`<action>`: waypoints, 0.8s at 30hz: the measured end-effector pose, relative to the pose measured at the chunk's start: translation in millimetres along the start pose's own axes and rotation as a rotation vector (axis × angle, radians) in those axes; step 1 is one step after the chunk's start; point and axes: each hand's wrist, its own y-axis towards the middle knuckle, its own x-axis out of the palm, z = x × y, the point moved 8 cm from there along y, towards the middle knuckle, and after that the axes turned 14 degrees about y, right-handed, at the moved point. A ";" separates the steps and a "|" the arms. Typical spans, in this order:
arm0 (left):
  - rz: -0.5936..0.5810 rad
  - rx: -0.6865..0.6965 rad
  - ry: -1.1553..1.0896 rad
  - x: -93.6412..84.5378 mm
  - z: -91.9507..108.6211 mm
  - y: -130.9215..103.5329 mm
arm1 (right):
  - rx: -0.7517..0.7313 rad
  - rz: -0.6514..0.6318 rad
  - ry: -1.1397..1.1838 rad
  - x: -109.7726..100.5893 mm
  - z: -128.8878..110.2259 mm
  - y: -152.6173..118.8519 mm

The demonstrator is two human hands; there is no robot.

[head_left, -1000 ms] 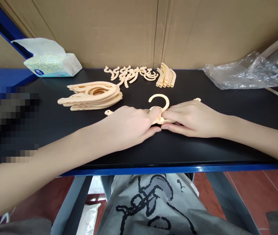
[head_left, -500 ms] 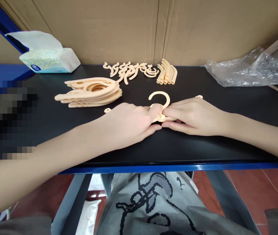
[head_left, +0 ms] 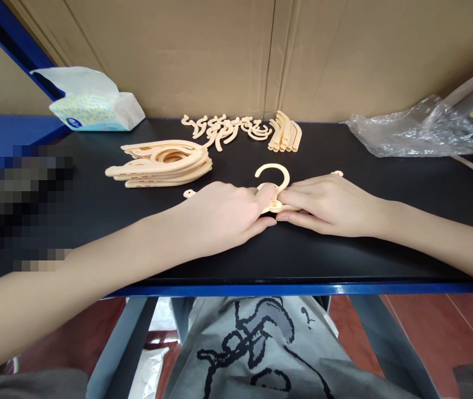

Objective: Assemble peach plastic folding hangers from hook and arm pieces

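A cream plastic hanger [head_left: 285,176] lies low over the black table, its curved hook standing up between my hands. My left hand [head_left: 236,213] is closed around the hanger's left arm beside the hook base, the index finger resting at the joint. From the other side, my right hand [head_left: 323,205] grips the right arm, fingers and thumb close to the centre joint. Both hands cover most of the hanger; its end tips peek out behind them. Left of the hook, a stack of cream hangers [head_left: 161,166] sits behind my left hand.
Loose cream hooks [head_left: 223,130] and curved tubes [head_left: 285,133] lie along the cardboard wall at the back. A tissue pack [head_left: 98,111] stands at back left, a clear plastic bag [head_left: 423,130] at back right. The blue table edge [head_left: 303,289] runs in front of me.
The whole view has shifted slightly, so everything on the table appears a little lower. Both hands keep the same hold on the hanger.
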 end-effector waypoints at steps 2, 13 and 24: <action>-0.003 -0.001 0.003 0.7 0.0 -0.3 | -0.002 0.002 -0.005 0.1 0.1 -0.1; -0.043 -0.016 0.041 2.5 -0.4 0.1 | -0.003 0.020 -0.027 -0.2 0.2 -1.1; -0.072 -0.021 0.076 2.4 -0.8 -0.2 | 0.037 -0.013 0.004 2.0 3.5 -1.4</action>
